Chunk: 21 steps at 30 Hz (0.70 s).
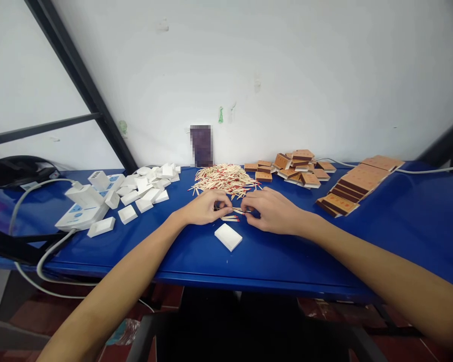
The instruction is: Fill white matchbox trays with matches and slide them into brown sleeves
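My left hand and my right hand rest on the blue table, fingertips pinched together on a small bunch of red-tipped matchsticks between them. Just in front of the hands lies a white inner matchbox tray. Behind the hands spreads a loose pile of matchsticks.
A heap of white trays and a white power strip with cable lie at the left. Brown matchbox sleeves and stacked flat sleeves sit at the right. A black object is at the far left, and the wall stands behind.
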Each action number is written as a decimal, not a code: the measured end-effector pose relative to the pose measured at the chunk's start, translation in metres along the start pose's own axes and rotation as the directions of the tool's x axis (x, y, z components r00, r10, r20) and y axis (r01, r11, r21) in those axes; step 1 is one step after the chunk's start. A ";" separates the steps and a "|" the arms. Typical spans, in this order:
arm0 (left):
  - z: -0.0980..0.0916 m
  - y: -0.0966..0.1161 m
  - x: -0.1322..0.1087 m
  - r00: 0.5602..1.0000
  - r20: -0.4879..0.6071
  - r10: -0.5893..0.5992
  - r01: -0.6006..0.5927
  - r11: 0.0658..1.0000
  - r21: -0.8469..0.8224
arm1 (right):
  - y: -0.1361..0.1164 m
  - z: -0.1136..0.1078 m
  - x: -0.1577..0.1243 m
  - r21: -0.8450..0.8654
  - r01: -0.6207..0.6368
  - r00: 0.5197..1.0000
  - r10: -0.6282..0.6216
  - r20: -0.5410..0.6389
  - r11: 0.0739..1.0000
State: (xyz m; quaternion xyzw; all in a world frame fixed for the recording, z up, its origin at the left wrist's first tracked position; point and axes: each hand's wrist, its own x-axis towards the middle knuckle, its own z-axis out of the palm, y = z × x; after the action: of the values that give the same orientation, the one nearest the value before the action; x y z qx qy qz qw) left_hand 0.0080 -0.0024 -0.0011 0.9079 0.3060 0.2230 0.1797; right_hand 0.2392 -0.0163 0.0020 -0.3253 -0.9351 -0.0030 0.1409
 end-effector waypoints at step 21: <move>-0.004 -0.007 -0.003 0.997 -0.048 -0.059 0.068 0.976 0.205 | 0.000 0.008 0.002 -0.075 -0.034 0.999 0.036 0.028 0.997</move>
State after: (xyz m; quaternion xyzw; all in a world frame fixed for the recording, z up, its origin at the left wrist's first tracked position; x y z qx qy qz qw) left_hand 0.0007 0.0019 -0.0020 0.9066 0.3600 0.2031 0.0850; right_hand 0.2357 -0.0139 -0.0050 -0.3465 -0.9305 -0.0305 0.1149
